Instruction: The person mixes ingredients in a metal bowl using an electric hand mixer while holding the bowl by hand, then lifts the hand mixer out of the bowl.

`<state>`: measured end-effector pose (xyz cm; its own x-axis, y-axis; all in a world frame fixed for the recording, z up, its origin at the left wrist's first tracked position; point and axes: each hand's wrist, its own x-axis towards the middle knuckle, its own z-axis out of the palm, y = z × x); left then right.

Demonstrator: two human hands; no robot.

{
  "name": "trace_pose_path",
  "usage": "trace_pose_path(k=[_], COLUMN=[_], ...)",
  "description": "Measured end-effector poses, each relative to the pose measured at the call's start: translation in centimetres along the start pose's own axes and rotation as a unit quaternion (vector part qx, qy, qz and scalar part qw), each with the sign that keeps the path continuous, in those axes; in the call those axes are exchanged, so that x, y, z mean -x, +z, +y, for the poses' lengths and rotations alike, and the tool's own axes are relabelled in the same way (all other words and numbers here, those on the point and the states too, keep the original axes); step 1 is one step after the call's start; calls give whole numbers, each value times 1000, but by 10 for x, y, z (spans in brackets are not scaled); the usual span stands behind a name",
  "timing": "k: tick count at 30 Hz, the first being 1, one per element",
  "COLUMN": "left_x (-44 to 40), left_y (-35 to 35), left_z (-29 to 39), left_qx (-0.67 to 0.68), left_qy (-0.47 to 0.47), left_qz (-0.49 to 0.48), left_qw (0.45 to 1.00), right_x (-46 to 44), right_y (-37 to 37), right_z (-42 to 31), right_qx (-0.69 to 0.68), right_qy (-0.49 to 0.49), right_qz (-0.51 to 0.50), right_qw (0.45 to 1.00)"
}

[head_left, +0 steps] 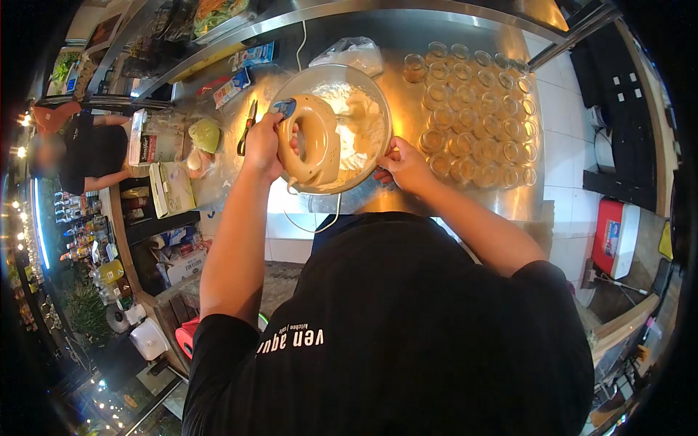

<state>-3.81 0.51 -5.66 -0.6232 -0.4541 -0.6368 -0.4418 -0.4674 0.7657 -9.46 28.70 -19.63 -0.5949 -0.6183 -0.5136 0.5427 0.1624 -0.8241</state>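
My left hand (265, 145) is wrapped round the handle of a cream-coloured hand mixer (327, 149) with a blue patch at one end. The mixer is over a large round bowl (387, 109), and its body hides the beaters. Pale, creamy mixture (363, 134) is spread across the inside of the bowl. With its fingers closed at the rim, my right hand (407, 166) grips the bowl on its right side. A white cord hangs in a loop below the mixer.
Many glass jars (480, 123) stand in rows to the right on the metal table (407, 25). A plastic bag (352, 54) lies behind the bowl. Black-handled scissors (248, 131), packets (233, 89) and a cardboard box (171, 190) are to the left. Another person (91, 149) stands farther left.
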Motion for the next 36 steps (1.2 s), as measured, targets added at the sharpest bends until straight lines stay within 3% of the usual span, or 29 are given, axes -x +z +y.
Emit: trace_pose_path(k=[2,8,11,13,14,16,17,19,20,24,26,27,29,30,32,36], left_x=[10,5,6,10,13,31,29,19,8,5,10,14,21,19,9,15], left_y=[-5,4,8,3,1,7,8,7,4,7,-1,0,4,6,9,6], left_z=[3,-5,-3,3,2,8,6,-4,-10,-9,-5,-3,-1,-6,-14,-6], left_qx=[-69,-22,-2,-96,-97,-151,-153,-107,-61,-33,-83,-84,-89,-89,-17,-47], left_qy=[-14,7,27,2,2,-15,-15,14,14,25,-3,-3,-10,-11,13,16], left_qz=[-36,-11,3,-48,-47,-66,-65,-47,-50,-20,-55,-55,-53,-52,-24,-45], left_qw=[997,1000,1000,994,994,986,986,993,997,999,995,995,995,995,999,998], right_x=[-2,7,13,18,17,8,5,-5,-11,1,14,15,17,13,2,15], right_y=[2,7,7,5,5,4,3,-2,-3,0,-3,-3,1,0,-3,2], right_z=[3,1,-5,-15,-19,-24,-23,-7,2,11,-5,-10,-14,-7,13,12], right_qx=[4,2,47,113,113,143,141,80,56,53,150,150,78,78,-5,56], right_qy=[1,6,36,84,84,115,115,-20,-54,-29,55,55,27,28,-66,20], right_qz=[-1,11,-21,-124,-124,4,3,107,100,51,-46,-46,77,76,76,-19], right_qw=[1000,1000,998,982,982,983,983,991,992,997,986,986,994,994,995,998])
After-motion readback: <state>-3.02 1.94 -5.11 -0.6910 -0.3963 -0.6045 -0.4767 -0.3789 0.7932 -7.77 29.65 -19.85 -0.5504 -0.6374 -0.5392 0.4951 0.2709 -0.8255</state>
